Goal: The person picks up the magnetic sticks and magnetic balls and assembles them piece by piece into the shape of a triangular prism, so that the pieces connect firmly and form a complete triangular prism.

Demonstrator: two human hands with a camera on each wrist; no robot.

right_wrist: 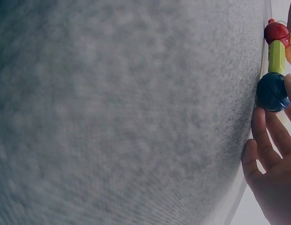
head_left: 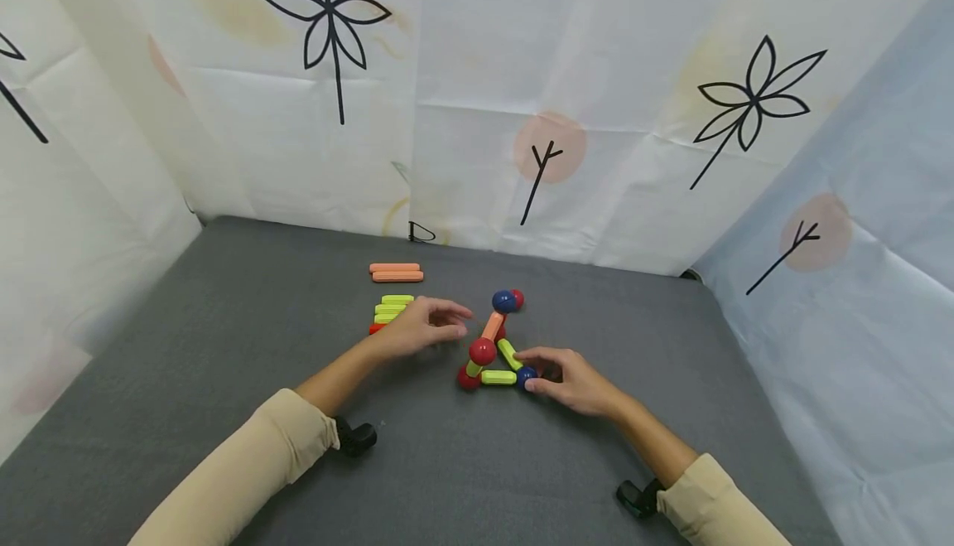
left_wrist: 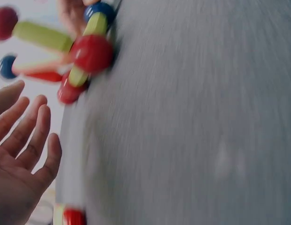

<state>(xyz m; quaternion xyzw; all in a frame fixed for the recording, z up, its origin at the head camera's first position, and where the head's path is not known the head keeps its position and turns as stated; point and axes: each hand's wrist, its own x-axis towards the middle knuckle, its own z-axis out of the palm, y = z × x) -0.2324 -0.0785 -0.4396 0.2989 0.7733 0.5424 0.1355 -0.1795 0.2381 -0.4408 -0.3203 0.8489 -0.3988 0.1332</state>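
Note:
A frame of balls and rods stands on the grey table. It has a front red ball [head_left: 469, 378], an upper red ball [head_left: 482, 351], a blue ball [head_left: 504, 301] at the back, lime rods [head_left: 498, 378] and an orange rod [head_left: 493, 326]. My right hand [head_left: 572, 380] pinches the blue corner ball [right_wrist: 272, 92] low on the frame's right side, thumb in front and fingers behind. To the left of the frame, my left hand [head_left: 426, 327] is held with relaxed fingers and nothing in its grasp. Its palm [left_wrist: 16, 183] shows in the left wrist view.
Several loose lime rods [head_left: 396, 300] lie behind the left hand, with a red rod [head_left: 377, 329] partly hidden by it. Two orange rods [head_left: 397, 277] lie farther back. Printed cloth [head_left: 477, 115] hangs around the back and sides of the grey table [head_left: 447, 480].

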